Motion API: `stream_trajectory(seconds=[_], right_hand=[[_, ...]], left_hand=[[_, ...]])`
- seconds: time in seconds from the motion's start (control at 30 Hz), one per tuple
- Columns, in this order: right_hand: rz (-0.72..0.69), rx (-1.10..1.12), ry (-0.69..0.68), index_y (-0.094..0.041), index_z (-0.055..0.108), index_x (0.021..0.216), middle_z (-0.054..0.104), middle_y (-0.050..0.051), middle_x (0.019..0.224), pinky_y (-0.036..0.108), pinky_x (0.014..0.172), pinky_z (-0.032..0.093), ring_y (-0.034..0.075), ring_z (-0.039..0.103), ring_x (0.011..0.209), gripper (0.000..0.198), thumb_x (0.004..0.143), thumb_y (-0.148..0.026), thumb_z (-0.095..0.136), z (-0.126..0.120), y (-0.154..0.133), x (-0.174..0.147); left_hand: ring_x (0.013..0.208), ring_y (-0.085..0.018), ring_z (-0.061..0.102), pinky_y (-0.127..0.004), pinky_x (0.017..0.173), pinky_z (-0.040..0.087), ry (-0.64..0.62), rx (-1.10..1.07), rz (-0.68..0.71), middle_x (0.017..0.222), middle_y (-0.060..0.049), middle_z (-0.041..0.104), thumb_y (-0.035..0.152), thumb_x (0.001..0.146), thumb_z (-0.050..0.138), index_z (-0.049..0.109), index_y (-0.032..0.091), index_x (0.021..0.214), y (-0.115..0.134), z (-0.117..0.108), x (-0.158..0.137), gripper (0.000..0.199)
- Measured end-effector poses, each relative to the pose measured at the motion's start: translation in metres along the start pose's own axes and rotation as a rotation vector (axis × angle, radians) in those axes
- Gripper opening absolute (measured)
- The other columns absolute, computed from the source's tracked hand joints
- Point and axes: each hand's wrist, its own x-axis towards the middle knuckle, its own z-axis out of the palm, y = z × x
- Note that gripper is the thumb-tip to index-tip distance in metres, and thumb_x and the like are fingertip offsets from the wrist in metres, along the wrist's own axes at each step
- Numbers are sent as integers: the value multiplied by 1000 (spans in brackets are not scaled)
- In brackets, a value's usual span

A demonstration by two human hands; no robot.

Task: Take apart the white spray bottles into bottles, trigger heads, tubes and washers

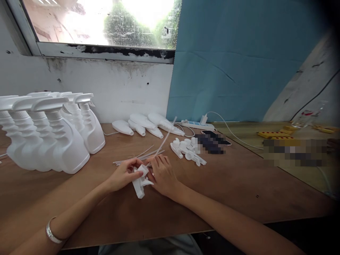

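My left hand (127,174) is closed on a white trigger spray head (139,186), held low over the table with its nozzle end pointing toward me. Against its far end, my right hand (163,176) pinches a thin translucent dip tube (166,136), which slants up and away to the right. Whether the tube sits inside the spray head is hidden by my fingers. Just beyond my hands, several loose dip tubes (132,158) lie on the brown table. A small pile of white spray heads (187,148) rests to the right of them.
Assembled white spray bottles (66,141) stand in rows at the left. Several bottles without heads (143,121) lie along the wall. Behind the spray heads are a power strip (196,125) with a charger and a phone (216,137). Yellow pieces (275,135) are on the adjoining table.
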Motion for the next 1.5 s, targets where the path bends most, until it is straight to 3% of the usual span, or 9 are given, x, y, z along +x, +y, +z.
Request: stream_trajectory(seconds=[0.17,0.37,0.57,0.77,0.97,1.27,1.5], right_hand=[[29,299,-32,-17,48,91,59,6,85,33,74,36,20,50,81,18,77,-27,53,-2,-2,0],[53,530,-56,-19,47,84,57,3,83,29,73,38,16,51,79,14,83,-32,49,-5,3,2],[-20,508,-76,-18,50,85,61,4,85,31,74,38,17,53,81,12,83,-30,50,-2,2,-1],[29,507,-32,-18,52,91,61,6,91,32,76,39,19,54,87,14,83,-30,50,-1,0,-1],[26,516,24,-19,52,86,61,5,94,32,78,40,18,54,92,8,81,-25,54,1,0,-1],[0,517,140,-20,52,78,65,4,87,32,76,44,17,58,86,7,77,-20,58,8,2,-2],[51,531,156,-20,53,75,65,5,83,31,72,47,17,59,80,8,75,-14,58,3,1,0]], left_hand=[[60,-10,48,-20,53,41,154,-118,-31,72,4,48,29,67,61,48,17,85,1,-5,1,25],[56,-10,52,-22,52,45,99,-309,-123,68,4,52,31,64,66,45,18,94,5,-3,0,38],[56,-11,53,-24,52,45,-77,-399,-165,77,-1,55,34,65,66,46,16,98,2,-4,1,42],[59,-12,54,-23,54,46,-49,-387,-166,73,1,56,33,64,68,46,17,96,4,-4,0,42],[61,-13,55,-24,54,47,-36,-362,-174,73,1,57,32,64,69,44,18,95,1,-2,1,43],[60,-11,54,-20,53,44,-35,-342,-170,70,2,57,30,65,69,45,18,90,6,-1,-1,37],[58,-11,56,-20,53,44,-21,-457,-109,64,3,56,33,71,64,38,18,81,3,4,-1,31]])
